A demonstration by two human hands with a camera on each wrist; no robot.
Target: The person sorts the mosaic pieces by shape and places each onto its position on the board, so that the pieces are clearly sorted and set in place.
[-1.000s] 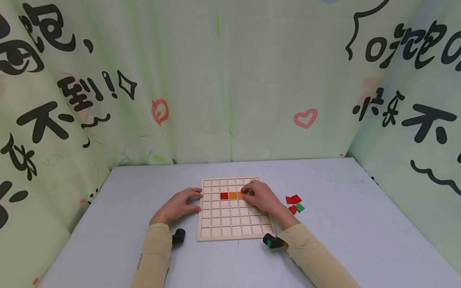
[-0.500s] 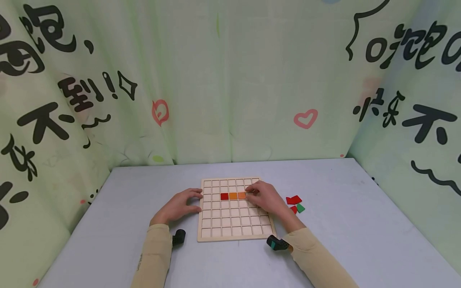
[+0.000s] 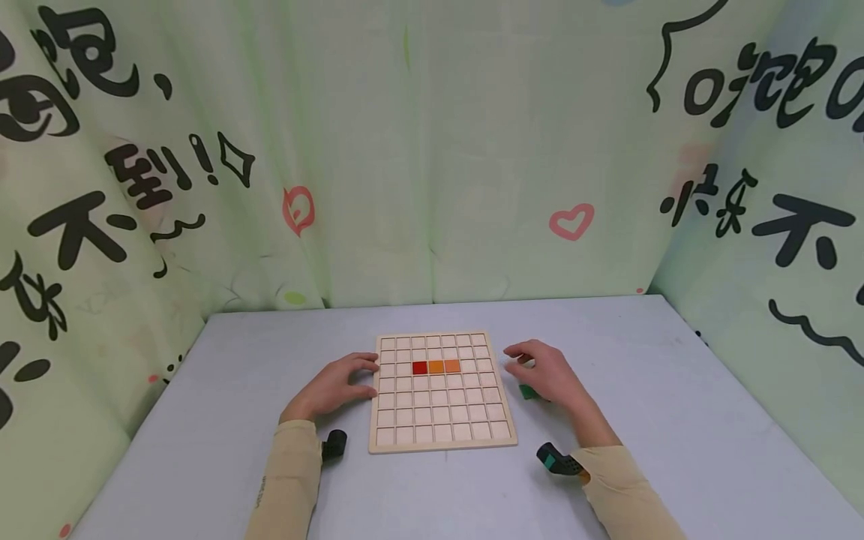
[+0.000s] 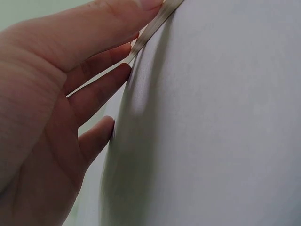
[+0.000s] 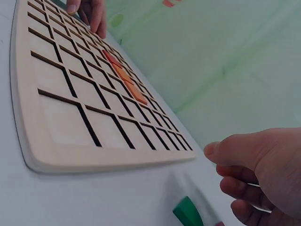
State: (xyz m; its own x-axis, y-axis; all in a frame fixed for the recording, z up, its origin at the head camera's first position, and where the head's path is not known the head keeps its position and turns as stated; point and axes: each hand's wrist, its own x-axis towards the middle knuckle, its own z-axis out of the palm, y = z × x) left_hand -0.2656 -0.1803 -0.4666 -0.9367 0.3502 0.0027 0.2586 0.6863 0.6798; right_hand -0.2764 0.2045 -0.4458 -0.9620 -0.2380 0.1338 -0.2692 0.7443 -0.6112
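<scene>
Touching left edge of grid board point(image 3: 442, 396) with left hand point(image 3: 332, 385), fingers apart; hovering right hand point(image 3: 548, 373) by green piece point(image 5: 189, 212) on table point(image 3: 418, 495), thumb and forefinger apart

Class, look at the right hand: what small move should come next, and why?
Probably pinch the green tile with the right hand: it rests loose on the table close by, nothing shows between that hand's fingers, and the board has bare squares.

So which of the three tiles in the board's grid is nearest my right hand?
The right-end orange tile, ending the row towards your right hand; the middle orange tile and the red tile lie farther left.
</scene>
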